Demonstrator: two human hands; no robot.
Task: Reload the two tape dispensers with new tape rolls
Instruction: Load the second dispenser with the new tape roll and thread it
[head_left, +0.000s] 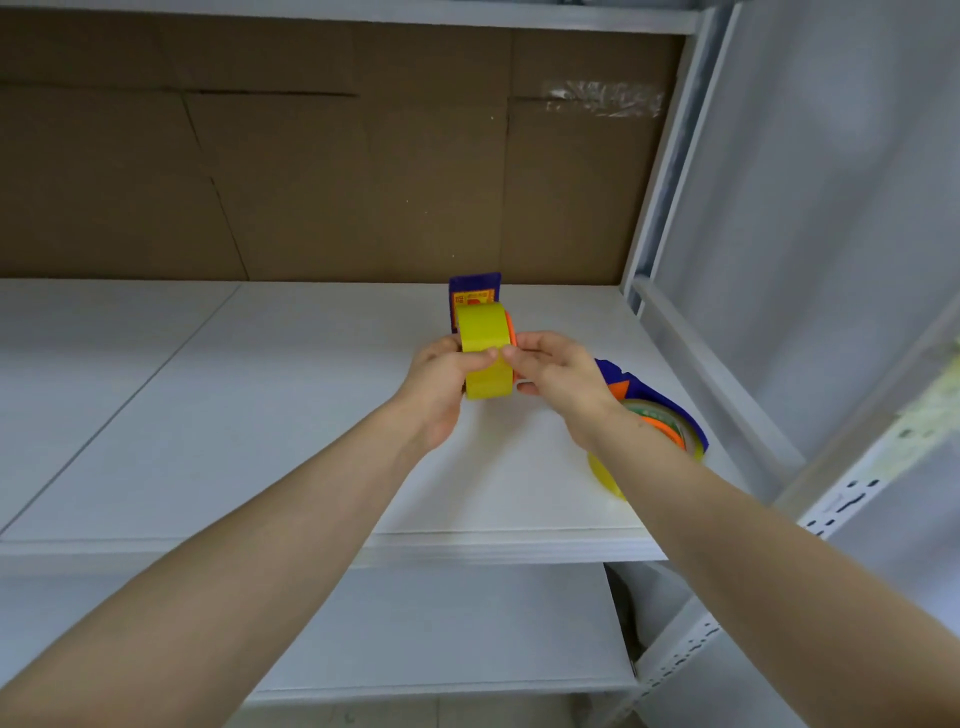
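A yellow tape roll (484, 349) is held upright just right of the frame's centre, its broad glossy band turned toward the camera. An orange hub edge is seen along its right side, and a dark blue dispenser (474, 292) rises behind it, a red and yellow label showing on the blue plate. Whether the roll is fully seated on that dispenser cannot be told.

The left hand (441, 382) is closed on the roll from the left, thumb pressed onto the yellow band. The right hand (553, 371) is closed on it from the right, thumb and forefinger pinched at the band where the two thumbs almost meet.

A second dispenser (652, 402), also blue with orange parts, is laid flat in the right of the frame, partly hidden by the right forearm. A yellow-tinted roll (605, 475) is seen on it, its lower edge near the shelf's front lip.

Everything is set on a white shelf (234, 415). Bare surface is left across the whole left half of the frame. Brown cardboard (337, 156) closes the back; a patch of clear tape is stuck to it at upper right. A white perforated upright (852, 499) bounds the right side, with the second dispenser close to it.
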